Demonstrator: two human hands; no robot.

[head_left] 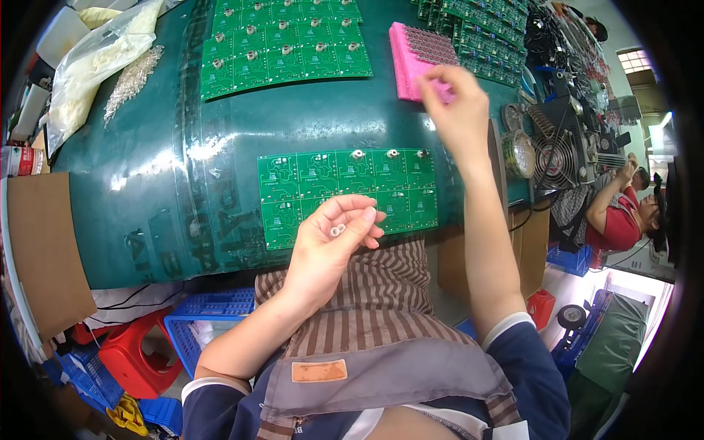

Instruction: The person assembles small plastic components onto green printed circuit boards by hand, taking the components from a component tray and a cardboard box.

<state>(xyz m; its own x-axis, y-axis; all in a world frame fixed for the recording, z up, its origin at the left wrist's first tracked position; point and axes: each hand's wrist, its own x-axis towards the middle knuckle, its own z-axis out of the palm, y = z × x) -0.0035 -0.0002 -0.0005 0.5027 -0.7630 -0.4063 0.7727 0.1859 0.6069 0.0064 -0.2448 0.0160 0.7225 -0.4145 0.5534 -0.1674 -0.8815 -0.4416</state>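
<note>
- The left hand [328, 246] is palm up above the near edge of a green circuit board [312, 170], its fingers loosely curled and the thumb brought in against the fingertips. Two small white rings [337, 230] sit in the curl; whether the fingertips pinch anything more, I can't tell.
- The right hand [462, 110] is farther out, at the near right corner of a pink foam block [405, 62]. Its thumb and fingers are bent toward each other, only a little apart, but they are blurred, and I can't tell whether they have hold of anything.
- Rows of small metal parts [433, 48] stand packed on top of that foam.
- The circuit board lies flat on the green tabletop [220, 253], right in front of the person. Three metal pieces [392, 153] stand along its far row, toward the right end.
- Beyond it lies a bigger spread of boards [308, 62], with metal pieces standing in rows.
- More boards [488, 48] are crowded together just beyond the foam.
- Over on the left, a clear plastic bag [95, 70] lies beside a heap of little shiny pieces [134, 81].
- Off to the right, a co-worker in a red top [614, 224] sits near a black fan [554, 158].
</note>
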